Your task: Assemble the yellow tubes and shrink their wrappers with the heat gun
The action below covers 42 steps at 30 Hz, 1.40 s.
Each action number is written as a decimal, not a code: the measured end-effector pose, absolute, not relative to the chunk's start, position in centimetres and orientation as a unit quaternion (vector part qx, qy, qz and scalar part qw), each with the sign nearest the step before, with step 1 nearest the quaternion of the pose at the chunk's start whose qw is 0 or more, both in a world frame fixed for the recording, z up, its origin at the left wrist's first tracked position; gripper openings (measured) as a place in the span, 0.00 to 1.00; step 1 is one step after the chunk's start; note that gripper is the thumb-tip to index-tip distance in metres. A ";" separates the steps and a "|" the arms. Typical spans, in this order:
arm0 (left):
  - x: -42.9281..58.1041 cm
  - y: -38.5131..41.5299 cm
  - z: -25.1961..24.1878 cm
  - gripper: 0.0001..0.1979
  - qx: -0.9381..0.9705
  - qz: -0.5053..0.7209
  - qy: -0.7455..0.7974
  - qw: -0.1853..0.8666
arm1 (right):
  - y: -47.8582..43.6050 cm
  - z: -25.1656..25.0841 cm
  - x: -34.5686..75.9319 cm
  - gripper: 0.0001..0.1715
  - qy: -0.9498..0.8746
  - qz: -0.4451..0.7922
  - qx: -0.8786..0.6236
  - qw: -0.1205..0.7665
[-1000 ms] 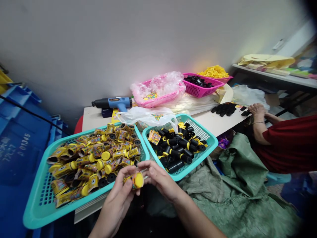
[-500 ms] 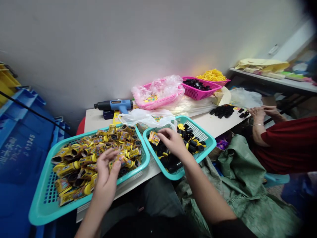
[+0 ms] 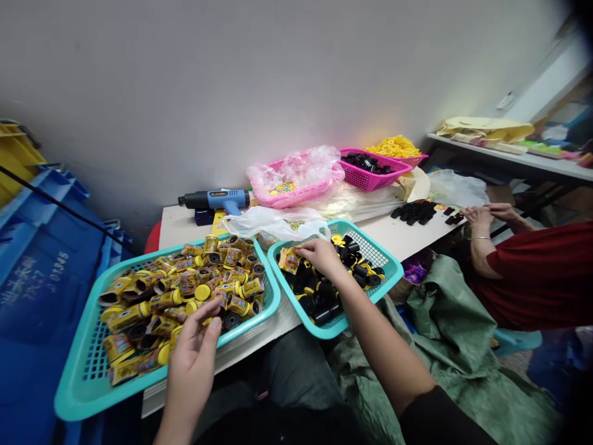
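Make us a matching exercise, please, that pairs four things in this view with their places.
1. Blue-and-black pistol-shaped tool
2. Heap of bright-yellow plastic pieces
3. Yellow printed cylinders
4. Person's bare right hand

A. in the left turquoise plastic basket
B. at the printed labels in the right turquoise plastic basket
C. behind the left turquoise plastic basket
D. in the farthest pink basket

Pairs: 1-C; 2-D; 3-A; 4-B

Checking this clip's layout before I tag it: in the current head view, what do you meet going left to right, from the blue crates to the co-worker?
Blue crates, left turquoise basket with yellow labelled tubes, right turquoise basket with black tubes, pile of black pieces, co-worker's hands.
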<state>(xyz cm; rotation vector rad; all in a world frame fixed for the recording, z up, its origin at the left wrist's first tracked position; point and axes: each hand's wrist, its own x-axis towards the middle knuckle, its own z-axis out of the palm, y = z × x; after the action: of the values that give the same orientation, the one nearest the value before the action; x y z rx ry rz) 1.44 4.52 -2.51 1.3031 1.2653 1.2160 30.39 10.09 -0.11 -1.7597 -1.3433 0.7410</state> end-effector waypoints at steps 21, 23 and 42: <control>4.2 4.1 -1.6 0.22 0.441 0.461 0.527 0.562 | 5.3 0.5 30.4 0.15 -0.678 0.094 -0.719 0.123; 3.9 4.2 -1.8 0.21 0.445 0.462 0.530 0.555 | 6.8 0.3 32.2 0.16 -0.696 0.105 -0.709 0.053; 3.2 3.7 -2.8 0.20 0.427 0.447 0.523 0.586 | 0.0 -0.8 26.1 0.24 -0.501 0.487 -0.467 0.543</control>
<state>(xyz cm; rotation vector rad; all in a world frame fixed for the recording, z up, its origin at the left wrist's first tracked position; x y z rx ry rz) 3.25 3.70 -2.77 0.9966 1.2192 1.0429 26.07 -0.03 -0.85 -1.1080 -1.1893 1.1557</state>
